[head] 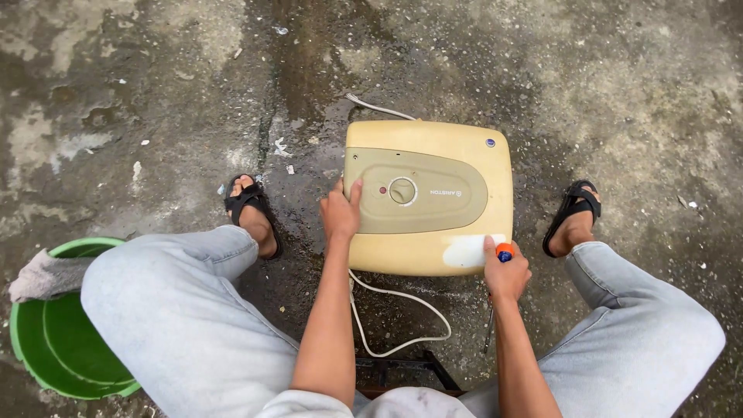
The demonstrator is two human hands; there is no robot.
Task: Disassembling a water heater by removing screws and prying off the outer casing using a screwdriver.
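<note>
A: Water heater (428, 197), yellowed cream casing, is lying face-up on wet concrete ground (619, 85), between the person's two sandalled feet. A darker oval panel with a round dial (402, 190) is sitting at its centre. One whitish patch (467, 249) is showing at the near right corner of the casing.

B: Hands?

A: Left hand (340, 213) is resting flat against the heater's left edge, fingers loosely spread, thumb lying on the top face. It is gripping nothing, only pressing on the casing. Right hand (507, 272) is curling tightly around a small object with an orange cap (504, 251), held just at the near right corner beside the whitish patch. The body of that object is hidden inside the fist, so its kind cannot be told.

B: Surroundings?

A: White cord (402, 306) is looping out from under the near edge and trailing across the ground between the knees. Another length of cord (377, 107) is sticking out at the far edge. The person is sitting low in pale jeans, knees spread. Green basin (54, 340) is standing at far left, well apart from the heater, with a grey cloth (42, 275) draped over its rim.
</note>
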